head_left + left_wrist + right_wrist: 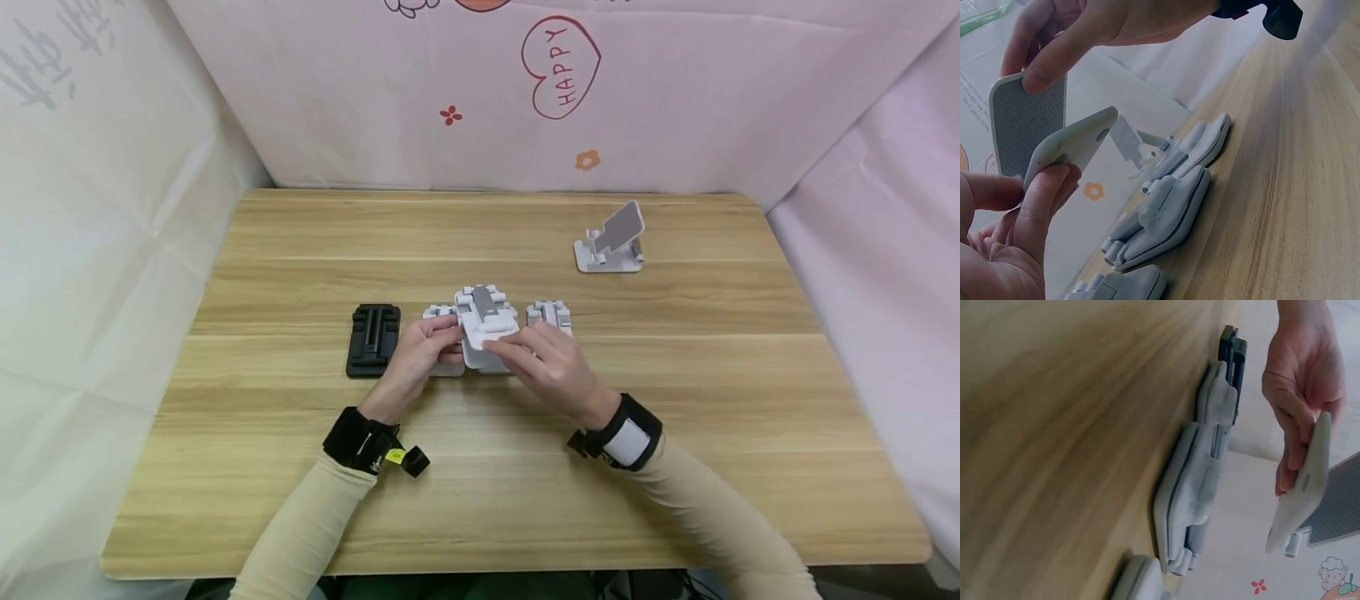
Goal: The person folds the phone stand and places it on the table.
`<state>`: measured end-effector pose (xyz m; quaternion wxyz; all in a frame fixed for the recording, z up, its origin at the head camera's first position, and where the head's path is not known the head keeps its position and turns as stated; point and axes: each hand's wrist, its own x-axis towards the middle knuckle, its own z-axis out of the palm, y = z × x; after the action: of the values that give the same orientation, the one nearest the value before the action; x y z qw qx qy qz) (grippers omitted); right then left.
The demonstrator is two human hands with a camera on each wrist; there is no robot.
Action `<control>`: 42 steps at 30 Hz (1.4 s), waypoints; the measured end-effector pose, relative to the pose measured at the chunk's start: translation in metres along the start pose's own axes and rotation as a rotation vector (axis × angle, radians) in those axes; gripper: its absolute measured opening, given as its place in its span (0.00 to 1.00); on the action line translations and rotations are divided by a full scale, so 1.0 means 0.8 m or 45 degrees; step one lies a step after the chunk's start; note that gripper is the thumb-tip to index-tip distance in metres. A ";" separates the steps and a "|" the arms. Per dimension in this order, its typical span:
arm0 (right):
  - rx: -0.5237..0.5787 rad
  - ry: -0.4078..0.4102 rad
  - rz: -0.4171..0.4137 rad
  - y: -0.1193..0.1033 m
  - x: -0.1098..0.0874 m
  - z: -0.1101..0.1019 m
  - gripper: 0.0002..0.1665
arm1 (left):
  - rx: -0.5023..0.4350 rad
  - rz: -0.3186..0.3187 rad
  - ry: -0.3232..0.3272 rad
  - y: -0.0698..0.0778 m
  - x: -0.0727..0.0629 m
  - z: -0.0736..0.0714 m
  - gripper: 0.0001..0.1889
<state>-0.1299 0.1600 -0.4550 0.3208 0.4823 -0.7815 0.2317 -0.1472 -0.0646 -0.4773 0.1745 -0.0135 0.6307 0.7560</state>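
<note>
A white folding phone stand [487,329] is held up above the table between both hands. My left hand [423,350] grips its base by the left edge, thumb on one face and fingers on the other. With thumb and fingers, my right hand [547,362] pinches the edge of its upper plate [1029,119], which bears a grey textured pad. Plate and base stand apart at an angle in the left wrist view. Below lie folded white phone stands [1166,212], partly hidden by the hands in the head view. The right wrist view shows the left hand [1307,381] on the base [1304,487].
A black folded phone stand [372,340] lies left of the left hand. Another folded white stand [550,314] lies by the right hand. An unfolded white stand [611,242] with a grey pad stands at the back right of the wooden table [480,500]. Printed cloth [337,100] hangs behind.
</note>
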 end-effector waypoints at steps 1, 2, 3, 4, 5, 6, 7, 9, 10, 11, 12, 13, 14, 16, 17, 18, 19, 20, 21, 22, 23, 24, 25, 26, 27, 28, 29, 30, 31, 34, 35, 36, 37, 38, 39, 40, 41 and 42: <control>-0.004 -0.009 -0.005 -0.001 -0.001 0.001 0.11 | -0.007 -0.001 0.003 0.000 0.000 0.000 0.21; -0.010 -0.017 -0.011 -0.001 -0.002 0.001 0.11 | -0.007 0.001 0.003 -0.001 0.000 -0.001 0.21; -0.013 -0.026 -0.012 -0.001 -0.003 0.002 0.11 | -0.010 0.003 0.004 -0.001 0.000 -0.001 0.21; -0.016 -0.034 -0.011 -0.002 -0.004 0.003 0.11 | -0.016 0.002 0.005 -0.001 0.001 -0.001 0.21; -0.017 -0.040 -0.009 -0.002 -0.005 0.004 0.11 | -0.016 0.003 0.003 -0.002 0.001 -0.001 0.21; -0.020 -0.046 -0.004 -0.002 -0.006 0.004 0.12 | -0.021 0.002 0.002 -0.002 0.001 -0.001 0.21; -0.022 -0.053 0.002 -0.003 -0.007 0.004 0.12 | -0.024 0.005 -0.001 -0.002 0.002 -0.001 0.21; -0.020 -0.062 0.020 -0.003 -0.009 0.005 0.14 | -0.028 0.008 -0.002 -0.002 0.002 -0.001 0.21; -0.017 -0.064 0.031 -0.003 -0.009 0.005 0.16 | -0.027 0.010 -0.004 -0.002 0.002 -0.001 0.21; -0.011 -0.063 0.043 -0.003 -0.009 0.005 0.16 | -0.025 0.011 -0.004 -0.001 0.002 -0.001 0.21; 0.000 -0.059 0.057 -0.003 -0.009 0.006 0.17 | -0.025 0.012 -0.002 -0.001 0.002 -0.001 0.21; 0.022 -0.051 0.074 -0.002 -0.009 0.006 0.17 | -0.023 0.013 -0.003 0.000 0.002 -0.001 0.21; 0.048 -0.037 0.093 -0.002 -0.009 0.006 0.17 | -0.025 0.014 -0.003 0.000 0.002 0.000 0.21; 0.126 0.004 0.136 -0.001 -0.009 0.007 0.13 | -0.027 0.015 -0.001 0.001 0.003 0.001 0.21; 0.169 0.030 0.157 0.000 -0.009 0.007 0.11 | -0.027 0.014 0.002 0.002 0.003 0.001 0.21; 0.211 0.058 0.181 0.000 -0.009 0.008 0.09 | -0.028 0.013 0.003 0.002 0.003 0.002 0.21; 0.251 0.088 0.210 0.001 -0.009 0.008 0.09 | -0.030 0.012 0.003 0.003 0.003 0.002 0.21; 0.291 0.120 0.241 0.002 -0.010 0.009 0.10 | -0.031 0.009 0.005 0.003 0.002 0.002 0.21; 0.329 0.150 0.278 0.003 -0.010 0.010 0.12 | -0.031 0.006 0.006 0.004 0.002 0.002 0.21; 0.365 0.178 0.315 0.005 -0.010 0.011 0.13 | -0.030 0.003 0.007 0.004 0.002 0.003 0.21; 0.397 0.204 0.357 0.006 -0.010 0.011 0.12 | -0.030 0.000 0.007 0.005 0.002 0.003 0.22; 0.430 0.229 0.405 0.007 -0.011 0.012 0.10 | -0.032 -0.003 0.006 0.005 0.001 0.003 0.22; 0.467 0.253 0.454 0.009 -0.011 0.013 0.08 | -0.033 -0.004 0.005 0.005 0.001 0.002 0.22; 0.503 0.275 0.503 0.011 -0.012 0.013 0.05 | -0.034 -0.006 0.005 0.005 0.001 0.002 0.22; 0.534 0.292 0.554 0.012 -0.012 0.013 0.05 | -0.034 -0.007 0.005 0.005 0.001 0.002 0.22; 0.563 0.306 0.602 0.014 -0.013 0.014 0.06 | -0.033 -0.007 0.005 0.005 0.002 0.002 0.22; 0.587 0.315 0.654 0.015 -0.013 0.013 0.07 | -0.032 -0.009 0.006 0.004 0.002 0.002 0.22; 0.610 0.324 0.705 0.016 -0.013 0.014 0.07 | -0.030 -0.010 0.007 0.004 0.002 0.001 0.21; 0.636 0.328 0.753 0.017 -0.013 0.013 0.07 | -0.026 -0.008 0.007 0.003 0.003 0.001 0.21; 0.686 0.329 0.868 0.018 -0.014 0.013 0.07 | -0.021 -0.008 0.009 0.002 0.003 0.000 0.21; 0.705 0.329 0.902 0.019 -0.014 0.013 0.08 | -0.018 -0.006 0.007 0.002 0.003 0.000 0.21; 0.722 0.325 0.933 0.019 -0.015 0.014 0.08 | -0.013 -0.003 0.004 0.003 0.002 0.000 0.21; 0.731 0.317 0.965 0.019 -0.015 0.015 0.09 | -0.009 -0.001 0.001 0.003 0.002 -0.001 0.21; 0.733 0.303 1.004 0.019 -0.015 0.015 0.10 | -0.010 -0.004 0.002 0.003 0.002 -0.001 0.21; 0.741 0.282 1.047 0.019 -0.015 0.016 0.11 | -0.005 -0.003 0.001 0.003 0.002 -0.001 0.21; 0.759 0.259 1.098 0.020 -0.015 0.016 0.12 | -0.005 -0.004 0.002 0.004 0.002 -0.001 0.21; 0.775 0.231 1.151 0.019 -0.015 0.016 0.14 | -0.003 -0.004 0.002 0.004 0.002 -0.001 0.21; 0.784 0.200 1.207 0.019 -0.014 0.016 0.15 | -0.006 -0.007 0.003 0.004 0.002 -0.001 0.21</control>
<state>-0.1437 0.1650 -0.4726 0.0838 0.1313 -0.7828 0.6025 -0.1497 -0.0651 -0.4748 0.1757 -0.0164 0.6292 0.7569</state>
